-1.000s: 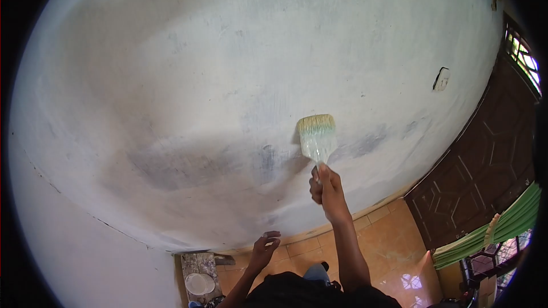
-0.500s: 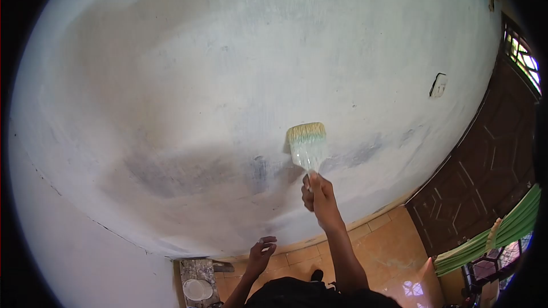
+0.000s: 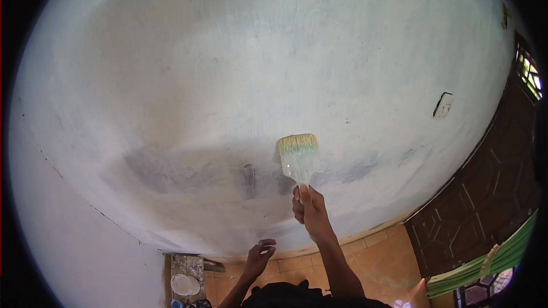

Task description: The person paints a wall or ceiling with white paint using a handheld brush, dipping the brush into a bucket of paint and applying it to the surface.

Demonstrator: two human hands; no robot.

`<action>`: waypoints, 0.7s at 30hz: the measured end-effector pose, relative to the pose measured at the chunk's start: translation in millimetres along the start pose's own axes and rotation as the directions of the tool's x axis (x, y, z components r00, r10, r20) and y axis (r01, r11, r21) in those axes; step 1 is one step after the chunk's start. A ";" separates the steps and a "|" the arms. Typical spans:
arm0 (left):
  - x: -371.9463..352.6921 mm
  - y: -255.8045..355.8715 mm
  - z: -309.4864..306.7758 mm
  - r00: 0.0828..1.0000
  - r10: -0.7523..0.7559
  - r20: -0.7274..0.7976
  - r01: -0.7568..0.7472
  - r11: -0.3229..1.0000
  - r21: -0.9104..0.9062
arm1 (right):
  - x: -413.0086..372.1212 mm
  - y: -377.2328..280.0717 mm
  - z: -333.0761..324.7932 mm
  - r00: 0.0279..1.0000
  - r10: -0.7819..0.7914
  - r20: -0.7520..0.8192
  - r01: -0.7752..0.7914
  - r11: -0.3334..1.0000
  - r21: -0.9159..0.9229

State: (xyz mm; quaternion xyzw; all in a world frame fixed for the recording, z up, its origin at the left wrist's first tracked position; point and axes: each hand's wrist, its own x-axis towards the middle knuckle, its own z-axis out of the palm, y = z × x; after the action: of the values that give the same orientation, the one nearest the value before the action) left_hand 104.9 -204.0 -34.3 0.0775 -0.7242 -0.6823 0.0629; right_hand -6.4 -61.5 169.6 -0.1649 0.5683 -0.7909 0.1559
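Note:
My right hand is wrapped around the handle of a wide paint brush. The brush points upward, its pale bristles at the wall and its body coated in whitish paint. Whether the bristle tips press on the wall is hard to tell. Lower and to the left, my left hand hovers near the foot of the wall, fingers loosely curled and apart from the thumb, with nothing visible in it. Between and beside the hands, the wall shows dark grey smudges under thin white paint.
A paint-spattered stand at the lower left carries a white round tub or lid. A wall socket is on the right. Further right are a dark brown door and a green curtain. Orange tiles cover the floor.
The view has shifted, so wall marks and socket appear lower. The brush and right hand appear lower and slightly left, at nearly the same wall spot. My left hand keeps its pose.

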 end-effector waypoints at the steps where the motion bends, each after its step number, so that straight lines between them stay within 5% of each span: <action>1: 0.8 -2.5 2.2 1.000 -0.006 -0.002 0.006 1.000 -0.023 | -1.1 -9.6 1.8 1.000 -0.025 0.019 0.025 1.000 -0.006; 6: -3.7 7.5 13.2 1.000 0.025 0.009 -0.026 0.999 0.031 | 14.5 -78.0 14.3 0.972 -0.192 0.136 0.199 0.979 -0.035; 15: -7.3 16.7 12.4 0.999 -0.030 -0.022 0.028 0.998 -0.058 | -2.9 -4.9 -0.8 0.998 -0.009 0.064 0.004 0.996 0.090; 18: -12.4 19.7 12.0 0.999 -0.042 -0.025 0.040 0.997 -0.066 | 1.3 -45.8 9.9 0.983 -0.177 0.044 0.177 0.984 0.016; 21: -10.8 22.6 11.0 0.999 -0.032 -0.026 0.030 0.997 -0.070 | 20.8 -74.2 19.0 0.969 -0.203 0.139 0.175 0.966 0.189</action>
State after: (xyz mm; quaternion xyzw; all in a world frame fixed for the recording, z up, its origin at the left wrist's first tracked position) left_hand 112.8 -189.8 -12.3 0.0956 -0.6980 -0.7068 0.0648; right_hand -21.1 -64.0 247.6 -0.2657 0.4639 -0.8338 0.1378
